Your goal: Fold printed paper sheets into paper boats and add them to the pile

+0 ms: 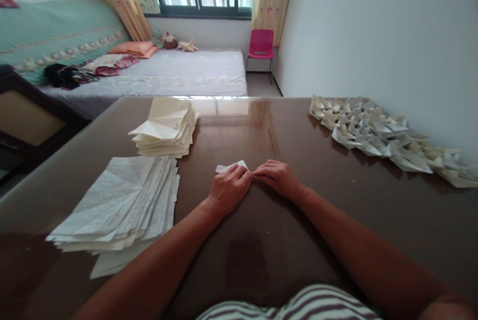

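Observation:
A small folded piece of white paper lies on the brown glossy table, mostly covered by my hands. My left hand rests on it with fingers curled, pinching its right part. My right hand meets it fingertip to fingertip, fingers closed and pressing the same paper down. Only the paper's far left corner shows.
A stack of printed sheets lies at the left, with a pile of folded sheets behind it. Several folded paper shapes spread along the right wall. Beyond the table are a bed and a pink chair.

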`<state>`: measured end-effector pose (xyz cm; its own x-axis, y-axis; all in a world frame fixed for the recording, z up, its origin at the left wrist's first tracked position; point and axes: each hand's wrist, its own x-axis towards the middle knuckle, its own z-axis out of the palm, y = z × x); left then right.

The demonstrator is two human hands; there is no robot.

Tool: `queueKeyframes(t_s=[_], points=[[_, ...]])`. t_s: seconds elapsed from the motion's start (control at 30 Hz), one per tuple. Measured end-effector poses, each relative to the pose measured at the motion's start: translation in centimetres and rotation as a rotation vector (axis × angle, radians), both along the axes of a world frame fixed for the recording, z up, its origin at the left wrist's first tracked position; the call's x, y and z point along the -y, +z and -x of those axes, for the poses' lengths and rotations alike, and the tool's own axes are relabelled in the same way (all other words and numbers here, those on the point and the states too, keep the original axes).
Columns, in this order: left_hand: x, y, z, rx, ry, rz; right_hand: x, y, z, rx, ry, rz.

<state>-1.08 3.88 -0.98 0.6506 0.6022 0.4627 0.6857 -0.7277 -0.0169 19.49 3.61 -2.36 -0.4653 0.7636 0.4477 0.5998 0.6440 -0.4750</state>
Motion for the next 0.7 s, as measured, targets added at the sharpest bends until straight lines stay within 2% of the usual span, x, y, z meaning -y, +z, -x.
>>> queueKeyframes(t_s=[0.23,0.43,0.6,0.7], points=[[0.2,0.3,-0.1,-0.015,-0.021,0.024,0.5,0.9,0.4,0.212,-0.112,-0.068],[0.1,0.2,-0.1,-0.05,-0.009,0.007,0.8,1.3,0.6,0.278,-0.108,-0.046],[0.1,-0.2,-0.4,-0.04,-0.024,-0.005,1.4,1.9,1.3,0.451,-0.158,-0.106],[-0.1,0.1,0.0,-0.043,-0.035,0.011,1.4,2.1,0.9,0.455,-0.187,-0.116]])
